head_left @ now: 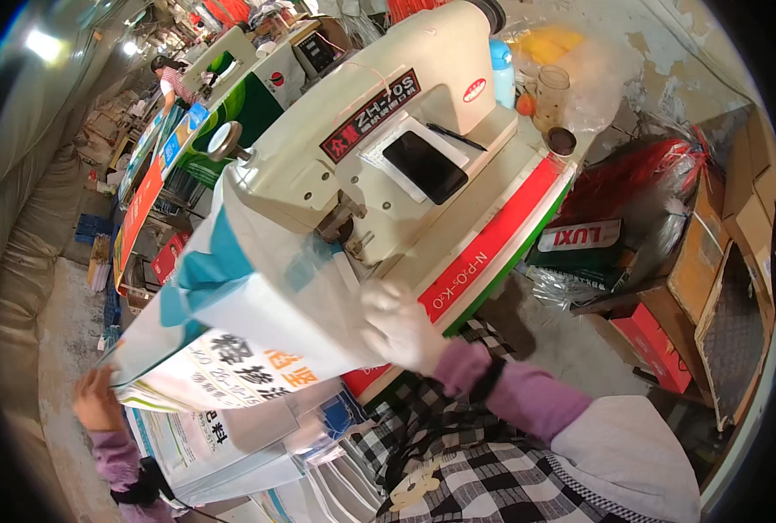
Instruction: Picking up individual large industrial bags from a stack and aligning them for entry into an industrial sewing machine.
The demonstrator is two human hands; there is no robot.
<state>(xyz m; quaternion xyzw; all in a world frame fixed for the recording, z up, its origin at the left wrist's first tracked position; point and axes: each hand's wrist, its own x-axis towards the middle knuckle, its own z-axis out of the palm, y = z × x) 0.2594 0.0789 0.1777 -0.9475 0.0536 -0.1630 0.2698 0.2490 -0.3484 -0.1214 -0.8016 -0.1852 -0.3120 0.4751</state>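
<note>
A large white printed sack (274, 322) with teal patches spreads in front of me, its upper part beside the needle area of a cream industrial sewing machine (292, 144). My left hand (98, 399) is bare and closed on the sack's far-left edge. At the sack's right edge, my right hand (401, 324), in a white glove, has its fingers curled against the material near the machine bed; they are slightly blurred. More folded sacks (222, 440) lie in a stack underneath. The sack hides the lower side of the machine head.
A black phone (425, 166) and a pen (456, 137) lie on the machine bed. Behind them stand a blue bottle (502, 70) and a glass jar (551, 91). Cardboard boxes (706, 261) and plastic-wrapped goods crowd the right. A person (172, 83) works farther back at left.
</note>
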